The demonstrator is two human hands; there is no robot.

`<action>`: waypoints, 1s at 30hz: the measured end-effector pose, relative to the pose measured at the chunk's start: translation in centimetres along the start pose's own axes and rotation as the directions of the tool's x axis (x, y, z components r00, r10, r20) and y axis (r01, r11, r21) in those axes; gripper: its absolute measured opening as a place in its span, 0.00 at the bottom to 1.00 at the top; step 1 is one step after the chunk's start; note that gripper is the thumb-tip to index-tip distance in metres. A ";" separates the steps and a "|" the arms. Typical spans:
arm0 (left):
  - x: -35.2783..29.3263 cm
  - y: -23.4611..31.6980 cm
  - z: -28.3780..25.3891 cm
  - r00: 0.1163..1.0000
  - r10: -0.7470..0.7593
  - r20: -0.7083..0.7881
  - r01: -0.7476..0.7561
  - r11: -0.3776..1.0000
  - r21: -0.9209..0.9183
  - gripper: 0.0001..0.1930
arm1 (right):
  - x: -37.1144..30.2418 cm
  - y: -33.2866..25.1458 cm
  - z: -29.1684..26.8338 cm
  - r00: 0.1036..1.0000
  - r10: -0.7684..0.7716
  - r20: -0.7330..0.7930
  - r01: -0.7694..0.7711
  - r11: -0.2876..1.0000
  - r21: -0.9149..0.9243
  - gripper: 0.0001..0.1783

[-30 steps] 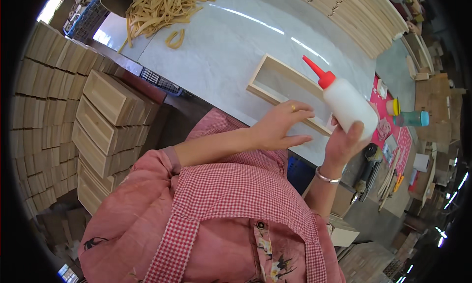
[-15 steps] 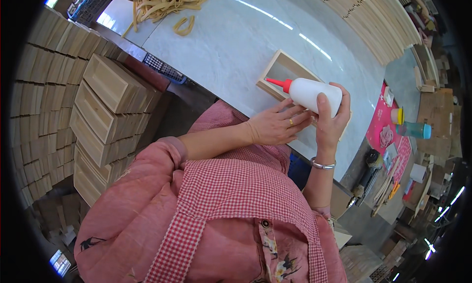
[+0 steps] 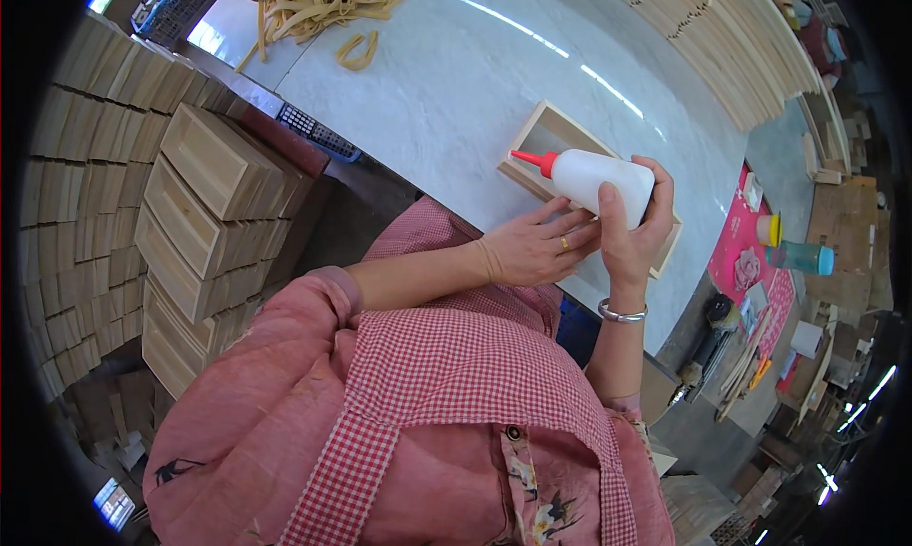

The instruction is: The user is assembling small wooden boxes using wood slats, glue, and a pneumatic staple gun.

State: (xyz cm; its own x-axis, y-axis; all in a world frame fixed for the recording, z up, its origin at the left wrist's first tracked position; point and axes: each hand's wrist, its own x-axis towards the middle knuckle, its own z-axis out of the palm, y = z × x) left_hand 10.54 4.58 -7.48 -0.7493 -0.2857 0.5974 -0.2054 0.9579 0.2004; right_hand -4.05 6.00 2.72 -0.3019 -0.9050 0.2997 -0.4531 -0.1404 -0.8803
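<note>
A white squeeze bottle with a red pointed nozzle lies tilted in my right hand, whose fingers and thumb wrap round its base end. The nozzle points left over the left end of a shallow rectangular wooden frame, set at a slant on the table. My left hand rests at the near long side of this frame, fingers stretched out and nothing visible in them. The bottle and both hands cover much of the frame's middle and near side.
The pale marble-look table carries a heap of tan bands and one loose band at far left. Wooden strips are stacked at far right. Wooden boxes are piled on the left. A teal bottle stands off to the right.
My right hand has shifted the squeeze bottle slightly left, and its nozzle sits a little further over the frame's left end. The left hand has barely moved.
</note>
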 end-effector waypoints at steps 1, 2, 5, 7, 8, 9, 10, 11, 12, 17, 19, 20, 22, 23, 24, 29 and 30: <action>0.0 0.0 0.0 1.000 0.001 -0.001 -0.001 1.000 0.002 0.29 | 0.1 0.0 0.0 1.000 -0.002 0.000 0.002 1.000 0.000 0.27; 0.1 0.0 0.0 1.000 0.004 -0.004 -0.004 1.000 0.008 0.29 | 0.2 0.0 0.1 1.000 -0.007 -0.008 0.007 1.000 -0.008 0.27; 0.1 0.0 0.0 1.000 0.016 -0.012 -0.015 1.000 0.027 0.29 | 0.7 0.0 0.2 0.999 -0.022 -0.032 0.021 0.999 -0.032 0.27; 0.2 0.0 0.0 1.000 0.012 -0.022 -0.012 1.000 0.027 0.30 | 1.0 0.0 0.3 0.999 -0.028 -0.044 0.026 0.999 -0.038 0.27; 0.2 0.0 0.0 1.000 0.008 -0.030 -0.007 1.000 0.027 0.30 | 1.2 0.1 0.3 0.998 -0.032 -0.055 0.030 0.999 -0.045 0.27; 0.3 0.0 0.0 0.999 0.003 -0.039 -0.002 1.000 0.027 0.30 | 1.4 0.1 0.4 0.997 -0.037 -0.065 0.034 0.998 -0.051 0.27; 0.3 0.0 0.0 0.999 -0.001 -0.047 0.003 1.000 0.027 0.30 | 1.6 0.2 0.4 0.996 -0.042 -0.076 0.038 0.998 -0.057 0.27; 0.4 0.0 0.0 0.999 0.003 -0.049 -0.001 1.000 0.027 0.30 | 1.8 0.3 0.5 0.996 -0.045 -0.080 0.040 0.997 -0.058 0.27; 0.4 0.1 -0.1 0.999 -0.003 -0.038 0.004 1.000 0.024 0.31 | 2.1 0.4 0.5 0.995 -0.049 -0.087 0.044 0.997 -0.062 0.27; 0.5 0.2 -0.4 1.000 -0.016 -0.002 0.016 1.000 0.016 0.31 | 3.1 1.0 0.9 0.989 -0.075 -0.125 0.065 0.994 -0.084 0.27; 0.5 0.2 -0.5 1.000 -0.017 0.012 0.017 1.000 0.015 0.32 | 3.4 1.1 1.0 0.985 -0.091 -0.147 0.076 0.992 -0.105 0.27; 0.5 0.1 -0.5 1.000 -0.017 0.019 0.017 1.000 0.015 0.32 | 3.5 1.2 1.0 0.983 -0.099 -0.158 0.081 0.990 -0.116 0.27; 0.5 0.2 -0.5 1.000 -0.018 0.021 0.017 1.000 0.016 0.32 | 3.6 1.3 1.1 0.981 -0.098 -0.168 0.079 0.990 -0.116 0.26; 0.5 0.2 -0.6 1.000 -0.021 0.023 0.021 1.000 0.016 0.32 | 3.7 1.4 1.1 0.980 -0.096 -0.176 0.076 0.990 -0.115 0.26; 0.5 0.2 -0.6 0.999 -0.025 0.026 0.024 1.000 0.016 0.32 | 3.7 1.4 1.1 0.978 -0.093 -0.184 0.073 0.991 -0.114 0.26; 0.7 0.2 -0.8 0.999 -0.028 0.031 0.027 1.000 0.011 0.32 | 3.5 1.9 0.6 0.968 -0.097 -0.231 0.070 0.990 -0.121 0.26; 0.7 0.2 -0.8 0.999 -0.027 0.033 0.027 1.000 0.009 0.32 | 3.4 2.0 0.4 0.965 -0.098 -0.244 0.069 0.990 -0.123 0.26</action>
State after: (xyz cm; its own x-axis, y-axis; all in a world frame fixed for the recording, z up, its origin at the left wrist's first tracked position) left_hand 10.48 4.57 -6.39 -0.7635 -0.3107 0.5661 -0.2310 0.9501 0.2098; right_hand -5.67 2.49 1.88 -0.4512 -0.7616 0.4652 -0.5731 -0.1523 -0.8052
